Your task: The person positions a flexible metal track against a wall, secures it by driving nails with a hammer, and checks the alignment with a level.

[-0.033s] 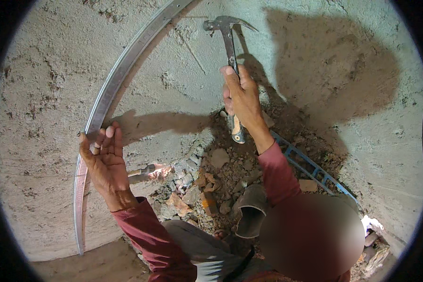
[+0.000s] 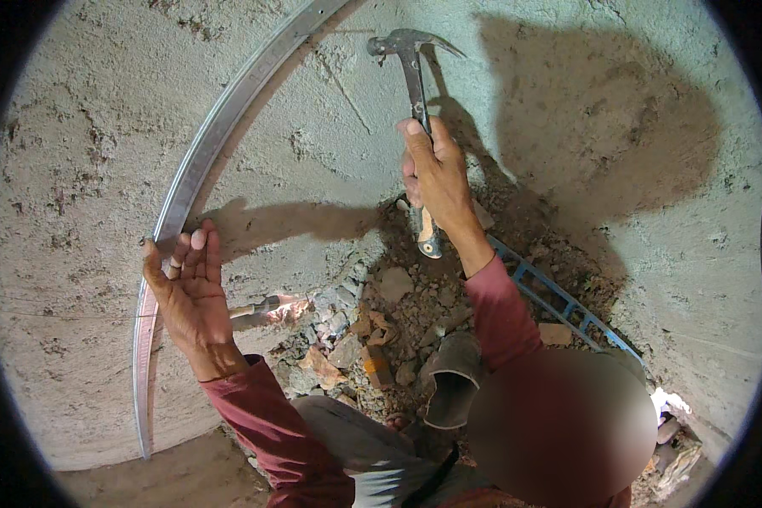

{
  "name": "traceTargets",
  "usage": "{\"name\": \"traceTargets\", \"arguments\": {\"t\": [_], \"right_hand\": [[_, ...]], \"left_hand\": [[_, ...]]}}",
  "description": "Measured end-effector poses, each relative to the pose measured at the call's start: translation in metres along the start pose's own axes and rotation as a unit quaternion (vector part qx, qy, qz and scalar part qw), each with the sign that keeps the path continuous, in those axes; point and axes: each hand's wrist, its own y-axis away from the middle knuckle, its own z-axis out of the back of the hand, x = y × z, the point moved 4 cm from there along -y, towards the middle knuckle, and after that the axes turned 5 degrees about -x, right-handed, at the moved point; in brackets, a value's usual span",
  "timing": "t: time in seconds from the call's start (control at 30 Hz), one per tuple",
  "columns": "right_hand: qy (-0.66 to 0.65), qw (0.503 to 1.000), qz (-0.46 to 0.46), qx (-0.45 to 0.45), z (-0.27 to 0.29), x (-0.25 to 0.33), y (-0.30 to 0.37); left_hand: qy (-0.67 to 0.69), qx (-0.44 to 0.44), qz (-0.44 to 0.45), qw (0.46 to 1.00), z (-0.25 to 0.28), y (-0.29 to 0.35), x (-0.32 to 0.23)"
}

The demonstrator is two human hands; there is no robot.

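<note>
1. At far left, a rough, pitted, grey plastered wall (image 2: 68,212) forms the background; dark shadows fall across it

2. Against this wall runs a long, narrow, silver-grey metal strip (image 2: 244,97), appearing as a bow from lower left to the top edge

3. The left grip (image 2: 196,296), palm turned to view, lies in front of the strip's lower half; released, fingers half curled, thumb apart from them at the strip's left edge. Contact with the strip cannot be confirmed; a small dark item by the thumb tip is too small to identify

4. Just right of the left wrist, a small tool with a pale handle and shiny, reddish-lit end (image 2: 268,306) lies near the rubble, partly hidden by the wrist

5. Loose grey-brown stone rubble (image 2: 395,285) covers the ground in the centre, with an orange-and-brown block (image 2: 377,366) among it

6. A dark steel claw hammer (image 2: 413,80) is raised above the rubble, head uppermost, claw pointing right, well apart from the strip

7. The right grip (image 2: 440,173) is clenched around the hammer's handle; its tan-and-black butt shows below the fingers

8. Below the right forearm lies a broken, grey, hollow pipe (image 2: 455,360)

9. Further right, a blue ladder-like frame (image 2: 569,306) lies slantwise on the rubble
</note>
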Motion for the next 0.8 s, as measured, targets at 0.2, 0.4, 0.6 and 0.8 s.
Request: {"name": "traceTargets", "arguments": {"t": [0.2,0.4,0.6,0.8], "right_hand": [[-0.012,1.0,-0.012,-0.018,0.005,-0.002,-0.004],[-0.006,0.999,0.002,-0.032,0.015,0.0,-0.006],[-0.023,0.999,-0.026,-0.04,0.013,0.002,-0.002],[-0.036,0.999,0.001,-0.041,0.018,-0.002,-0.003]], "left_hand": [[-0.001,-0.022,0.027,0.999,0.005,-0.002,-0.003],[-0.021,-0.048,0.009,0.999,-0.002,0.0,0.002],[-0.041,-0.028,-0.009,0.999,-0.003,0.002,-0.002],[-0.027,-0.036,-0.008,0.999,-0.005,0.003,-0.002]]}}
